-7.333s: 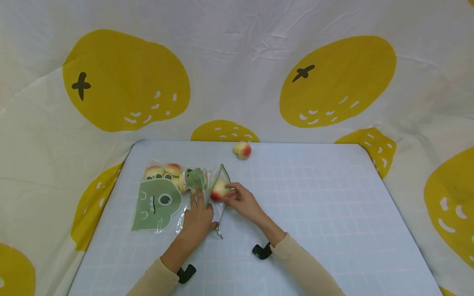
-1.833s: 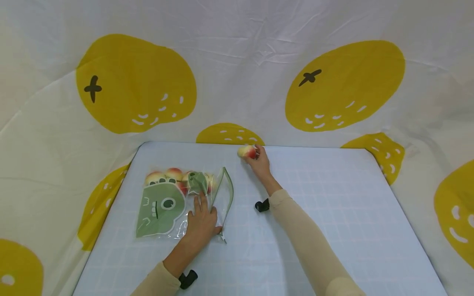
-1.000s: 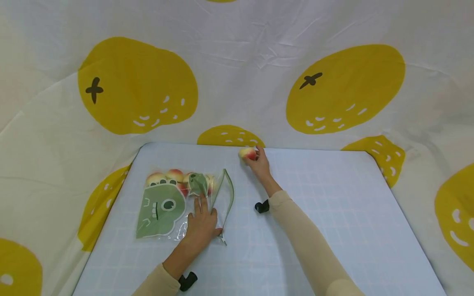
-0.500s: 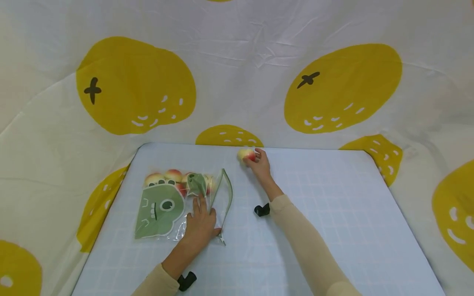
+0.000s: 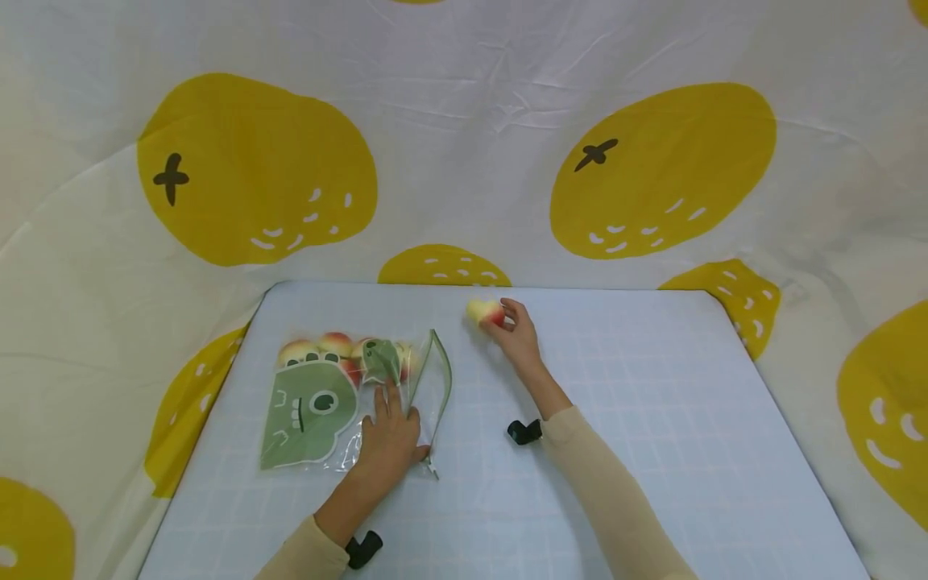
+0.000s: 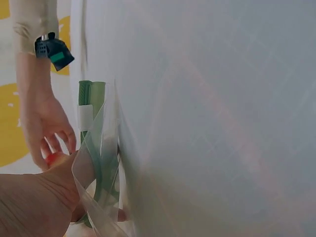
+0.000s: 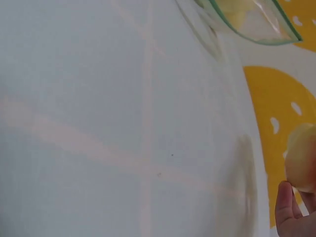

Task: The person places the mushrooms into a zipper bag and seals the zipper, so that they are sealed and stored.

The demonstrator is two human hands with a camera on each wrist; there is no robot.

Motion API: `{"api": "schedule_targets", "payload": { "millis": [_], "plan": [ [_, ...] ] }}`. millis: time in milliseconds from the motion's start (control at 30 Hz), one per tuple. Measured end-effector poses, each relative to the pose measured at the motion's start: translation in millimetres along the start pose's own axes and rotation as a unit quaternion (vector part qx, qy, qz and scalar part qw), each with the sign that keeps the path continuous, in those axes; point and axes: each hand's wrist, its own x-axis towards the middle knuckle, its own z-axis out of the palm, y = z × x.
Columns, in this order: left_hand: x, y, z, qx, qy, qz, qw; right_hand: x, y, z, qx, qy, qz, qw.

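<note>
Orange-print cloth backs the pale gridded bench. Several peaches already lie in the dinosaur zip bag, pinned flat by the left hand. The right hand grips the last loose peach, still outside; bagging it likely remains.

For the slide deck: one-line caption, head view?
Right hand holds a peach; left hand presses the open zip bag.
</note>
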Motion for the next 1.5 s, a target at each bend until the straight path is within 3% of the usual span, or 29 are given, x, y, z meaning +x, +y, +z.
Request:
{"api": "schedule_targets", "payload": {
  "millis": [233, 500, 767, 1067, 1500],
  "plan": [
    [-0.1, -1.1, -0.1, 0.006, 0.004, 0.002, 1.0, -20, -11, -8, 0.01, -0.024, -0.004, 1.0],
    [0.5, -0.1, -0.8, 0.007, 0.003, -0.001, 1.0, -43, -17, -14, 0.011, -0.043, -0.037, 0.998],
    [-0.1, 0.4, -3.0, 0.015, 0.015, 0.001, 0.9998, -59, -27, -27, 0.004, -0.075, -0.029, 0.997],
    [-0.1, 1.4, -3.4, 0.005, 0.007, -0.003, 1.0, -94, -62, -29, -0.003, -0.106, -0.033, 0.994],
    [-2.0, 0.7, 1.9, 0.007, 0.009, -0.001, 0.9999, -108, -52, -15, -0.019, -0.148, -0.037, 0.988]
  ]
}}
